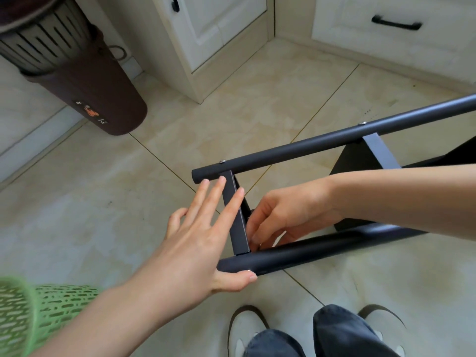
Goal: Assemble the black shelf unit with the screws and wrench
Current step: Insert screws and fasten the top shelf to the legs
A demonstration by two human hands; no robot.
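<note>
The black metal shelf unit (309, 191) lies on its side on the beige tiled floor (103, 215), so the joint between its flat black end panel (235, 215) and the near round black tube (296, 251) faces up within reach. The left hand (198, 238) is spread open, its straight fingers pressing flat on that end panel and its thumb hooked under the near tube, apparently to steady the frame. Just right of the panel, the right hand (280, 215) curls its fingers down at the joint, pinching something small, probably a screw or the wrench; what it is cannot be told. On the far tube (334, 140), beyond the panel, two silver screw heads (222, 161) already sit in place, so the near joint seems the one being fastened.
</note>
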